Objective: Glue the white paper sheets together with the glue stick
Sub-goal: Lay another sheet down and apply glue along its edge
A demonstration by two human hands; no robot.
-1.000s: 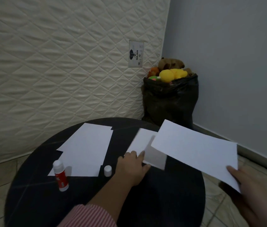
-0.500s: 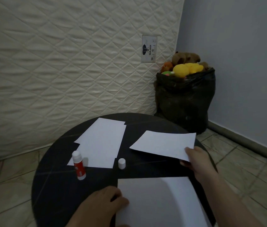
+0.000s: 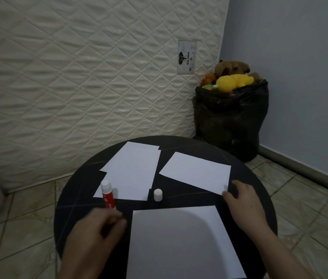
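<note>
A quilted cream mattress [image 3: 78, 77] stands upright against the wall on the left, meeting a plain grey-blue wall [image 3: 290, 57] at the corner, with a tiled floor [image 3: 310, 198] below. In that corner sits one black bag [image 3: 231, 121] heaped with soft toys. In front is one round black table [image 3: 74, 198].

Three lots of white paper lie on the table: a near sheet [image 3: 179, 242] at the front edge, a far right sheet [image 3: 197, 172], and a far left stack [image 3: 132, 174] of at least two overlapping sheets.

The left hand [image 3: 96, 236] is blurred; its fingers curl around the base of the one glue stick [image 3: 107, 195], which stands upright on the stack's near corner. The right hand [image 3: 243, 204] lies with fingers loosely spread, fingertips touching the far right sheet's near corner, gripping nothing.

One small white cap [image 3: 157, 195] stands between the stack and the near sheet.
</note>
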